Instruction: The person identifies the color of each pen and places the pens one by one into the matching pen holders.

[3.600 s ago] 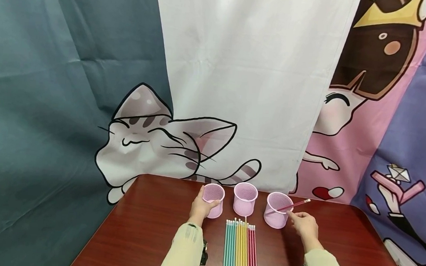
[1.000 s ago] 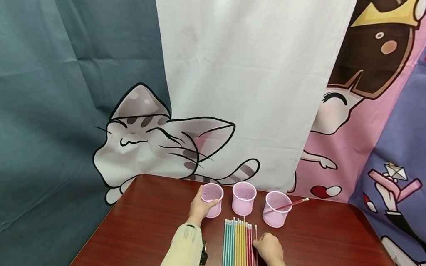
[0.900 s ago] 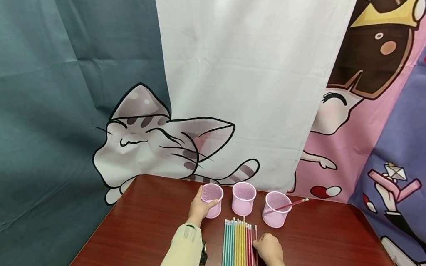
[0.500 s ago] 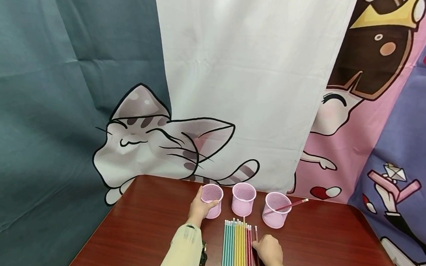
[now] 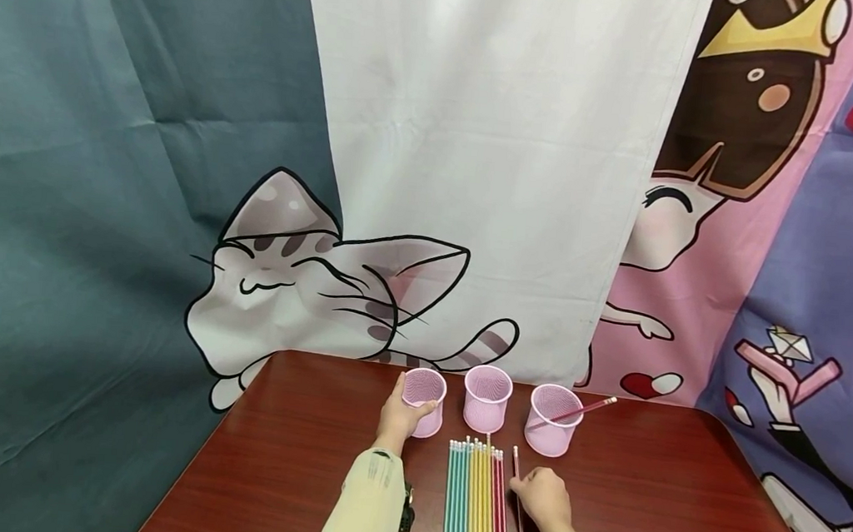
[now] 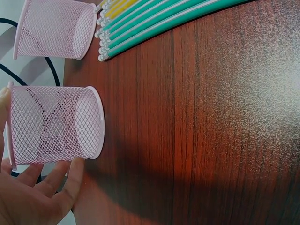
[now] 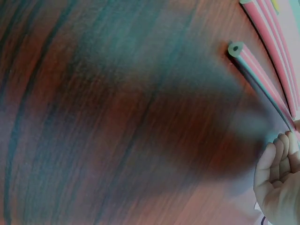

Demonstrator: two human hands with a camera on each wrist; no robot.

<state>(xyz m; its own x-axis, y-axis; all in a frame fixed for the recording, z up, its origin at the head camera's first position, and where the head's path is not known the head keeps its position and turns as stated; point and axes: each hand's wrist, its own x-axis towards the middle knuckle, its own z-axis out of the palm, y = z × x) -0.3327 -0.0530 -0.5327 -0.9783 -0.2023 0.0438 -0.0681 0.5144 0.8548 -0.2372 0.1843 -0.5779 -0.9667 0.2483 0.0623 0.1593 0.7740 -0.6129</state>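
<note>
In the head view, my left hand [image 5: 397, 421] holds the leftmost pink mesh pen cup [image 5: 429, 421], thumb at its rim. Its fingers [image 6: 72, 180] lie along the cup's side in the left wrist view. My right hand [image 5: 545, 501] pinches a red pencil [image 5: 517, 461], which lies a little apart from the row. In the right wrist view this pencil's unsharpened end [image 7: 235, 48] points away from the curled fingers. To its left lie several red pencils [image 5: 499, 506], then yellow pencils [image 5: 481, 504] and teal pencils [image 5: 456, 502], eraser ends toward the cups.
A middle pink mesh cup [image 5: 486, 408] stands behind the pencil row. The right mesh cup [image 5: 550, 441] has one red pencil [image 5: 596, 405] leaning out over its rim. All rest on a dark red wooden table [image 5: 291, 456] with a printed cloth [image 5: 478, 178] behind it.
My right hand has come from the right cup, where it left a red pencil, down to the row. It now pinches another red pencil, shifted slightly right. My left hand stays put.
</note>
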